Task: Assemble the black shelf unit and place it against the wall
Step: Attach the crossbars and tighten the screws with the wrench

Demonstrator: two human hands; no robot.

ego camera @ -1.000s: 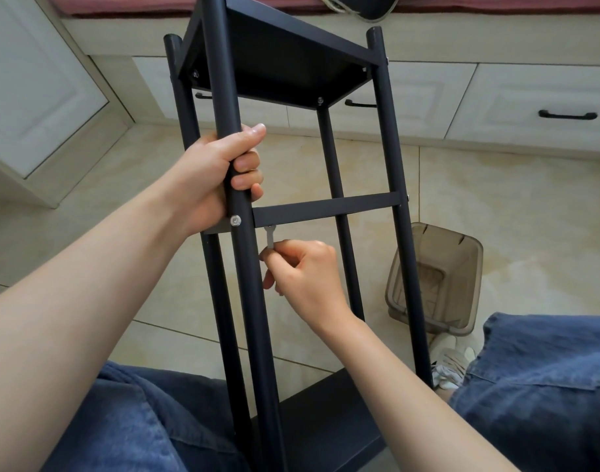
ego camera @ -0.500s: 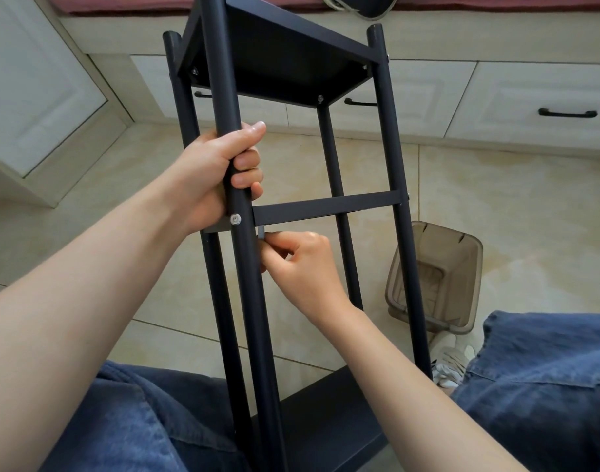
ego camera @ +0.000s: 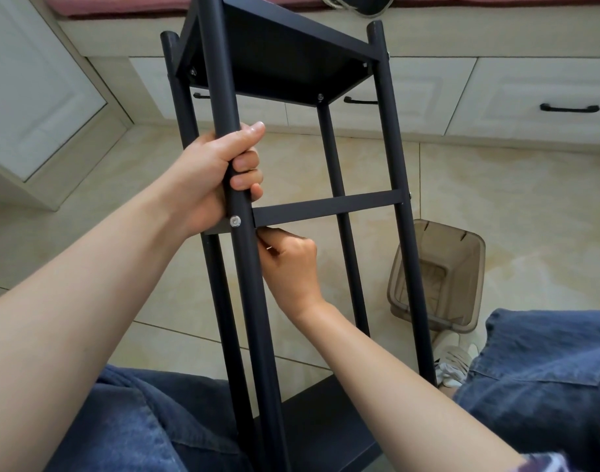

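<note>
**Left hand steadies shelf post, right hand works under crossbar**

Shelf point(ego camera: 281, 63) is black and stands on the tile floor point(ego camera: 496, 199) between the person's knees in jeans point(ego camera: 547, 369), out in front of the drawers point(ego camera: 516, 93) and not touching them. Its lower panel point(ego camera: 325, 413) sits low between the legs.

Left hand point(ego camera: 220, 172) is wrapped tight round the near post point(ego camera: 249, 301), fingers curled across the front and thumb lying up along the post, just above a silver screw point(ego camera: 235, 220).

Right hand point(ego camera: 290, 264) is curled just right of the same post, knuckles touching the underside of the crossbar point(ego camera: 329, 209). Its fingertips pinch a small metal piece point(ego camera: 268, 247); only a sliver shows, so what it is can't be told.

Bin point(ego camera: 462, 247) is translucent brown and sits on the floor to the right, behind the right-hand post, tipped so its mouth faces the camera. The ribbed inside is visible; contents can't be told.

A white item point(ego camera: 456, 359) lies on the floor below the bin, beside the right knee. Drawers have black handles point(ego camera: 569, 108). A red cushion point(ego camera: 121, 5) runs along the top above them.
</note>
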